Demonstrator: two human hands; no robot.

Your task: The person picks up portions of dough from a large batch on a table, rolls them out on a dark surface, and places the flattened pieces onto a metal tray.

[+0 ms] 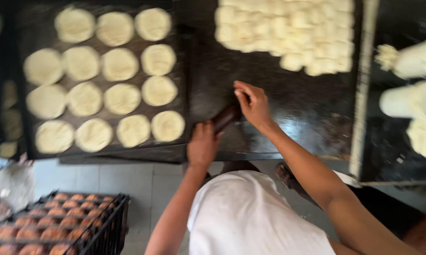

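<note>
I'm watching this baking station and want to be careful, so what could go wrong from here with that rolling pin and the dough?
1. The left hand and right hand hold the dark rolling pin close to the table's front edge; it might roll off onto the floor.
2. The tray of flattened dough rounds sits right beside the left hand; an elbow swing could nudge it.
3. The dough pieces are packed touching and may stick together.

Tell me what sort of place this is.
Probably a bakery. A dark tray holds rows of flattened dough rounds, dough balls are heaped on the worktop, and a black crate holds browned buns.
</note>
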